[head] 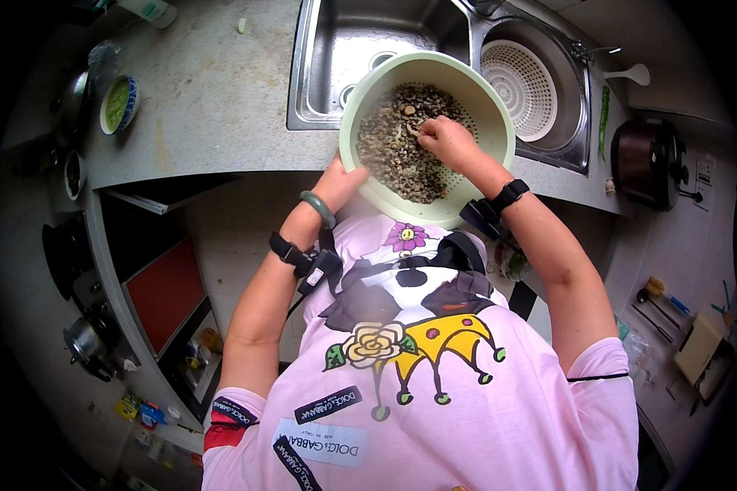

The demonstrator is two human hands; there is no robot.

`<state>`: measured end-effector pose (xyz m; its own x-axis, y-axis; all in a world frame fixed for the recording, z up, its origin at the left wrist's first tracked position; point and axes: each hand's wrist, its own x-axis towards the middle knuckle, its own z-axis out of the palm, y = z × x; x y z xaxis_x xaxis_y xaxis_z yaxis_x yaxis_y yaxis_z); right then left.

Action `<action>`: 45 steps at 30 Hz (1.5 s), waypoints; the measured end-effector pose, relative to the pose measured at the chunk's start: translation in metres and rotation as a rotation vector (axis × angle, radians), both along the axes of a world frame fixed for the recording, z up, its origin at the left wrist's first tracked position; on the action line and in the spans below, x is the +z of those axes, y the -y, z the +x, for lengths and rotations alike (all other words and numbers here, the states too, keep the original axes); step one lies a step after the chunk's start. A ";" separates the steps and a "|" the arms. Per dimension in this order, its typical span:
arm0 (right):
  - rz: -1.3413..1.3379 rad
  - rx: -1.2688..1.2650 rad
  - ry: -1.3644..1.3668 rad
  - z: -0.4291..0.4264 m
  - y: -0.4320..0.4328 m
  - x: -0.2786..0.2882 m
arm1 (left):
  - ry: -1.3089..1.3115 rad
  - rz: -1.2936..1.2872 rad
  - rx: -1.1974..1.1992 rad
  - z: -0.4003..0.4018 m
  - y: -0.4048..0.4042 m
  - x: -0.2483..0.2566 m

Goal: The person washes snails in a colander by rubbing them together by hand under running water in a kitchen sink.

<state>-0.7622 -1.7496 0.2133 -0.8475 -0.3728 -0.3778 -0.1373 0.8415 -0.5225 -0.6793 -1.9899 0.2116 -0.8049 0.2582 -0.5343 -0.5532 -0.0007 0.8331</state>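
Observation:
A pale green plastic colander [497, 123] tilts towards me over the front edge of the sink. Small brown and grey pieces [399, 166], perhaps little shellfish or snails, lie in it, with a round tan slice [409, 110] among them. My left hand [342, 184] grips the colander's near left rim, thumb on top. Inside the colander, my right hand [445, 141] has its fingers bunched just over the pieces. A pale sliver [413, 131] shows at those fingertips; whether they pinch it is unclear.
A steel double sink [393, 24] lies beyond, with a white plastic basket [519, 89] in its right basin. On the counter [221, 80] stands a blue-patterned bowl [120, 104] of green food. A green chilli [604, 123] lies near a dark rice cooker [645, 162] at right.

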 end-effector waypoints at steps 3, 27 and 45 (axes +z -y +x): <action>-0.207 -0.099 0.122 -0.005 -0.002 -0.003 | 0.004 0.004 -0.004 -0.001 0.000 -0.001; -0.657 -0.319 0.500 0.007 0.005 -0.004 | 0.029 0.004 -0.033 -0.002 0.001 0.006; -0.688 -0.455 0.560 0.008 -0.005 -0.002 | 0.019 -0.004 -0.031 -0.002 0.001 0.006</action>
